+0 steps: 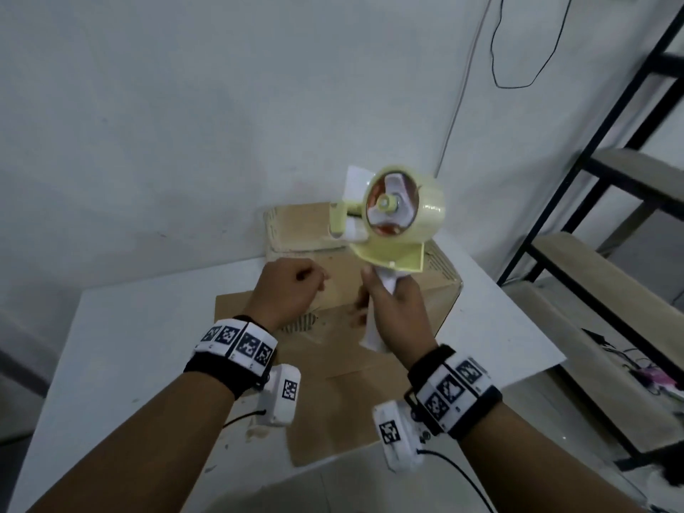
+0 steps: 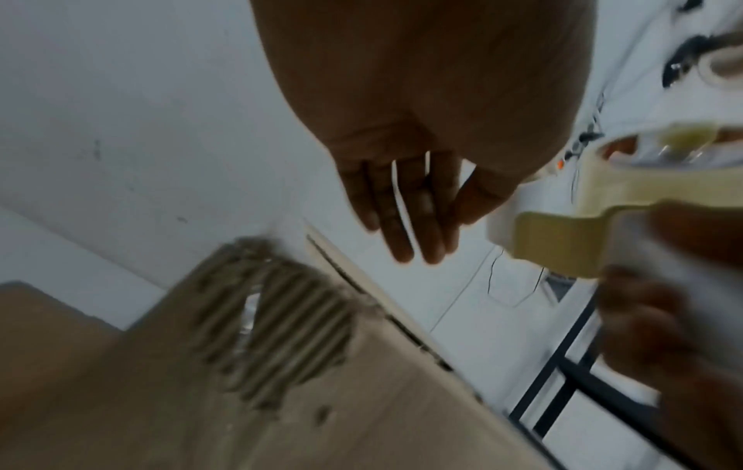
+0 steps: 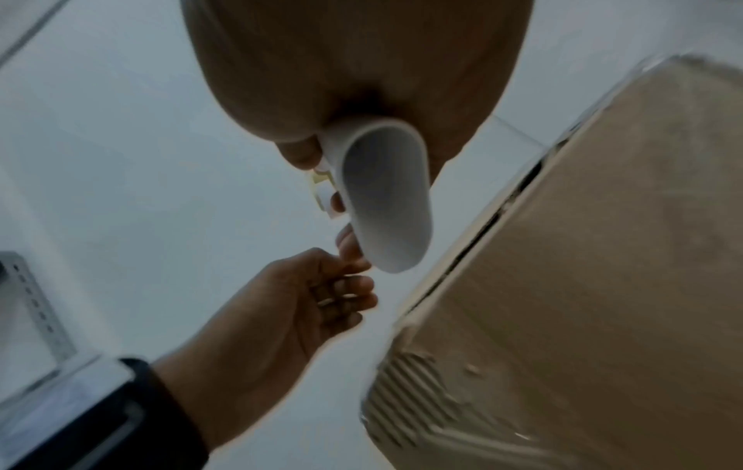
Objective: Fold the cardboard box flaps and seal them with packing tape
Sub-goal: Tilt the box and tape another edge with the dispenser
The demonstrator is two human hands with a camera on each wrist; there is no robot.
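1. We hold the dispenser [image 1: 392,220] up in the air with our right hand [image 1: 394,309]. The fingers wrap around its white handle [image 3: 386,197], so this hand is clenched on the tool. The roll [image 1: 405,207] stands above the fist, toward 12 o'clock, probably so that the tape end faces the box and is ready to be laid down.

2. Our left hand [image 1: 287,290] is at 9 o'clock from the right one, very near to it. Its fingers are loosely curled and hold nothing; in the left wrist view they look nearly straight. We think it waits there to catch the tape end or to press a flap, but no free tape end can be seen.

3. The box [image 1: 388,286] lies on the table [image 1: 140,327], behind both hands, toward 12 o'clock. One flap [image 1: 344,409] lies flat on the table toward 6 o'clock, under our wrists, so it is not yet folded.

4. A torn patch [image 2: 277,321] on the cardboard shows the ribs. Tape may hold badly on such a place, in our judgement.

5. The sealing is not yet begun, as we judge: no fresh tape strip is visible on the box.
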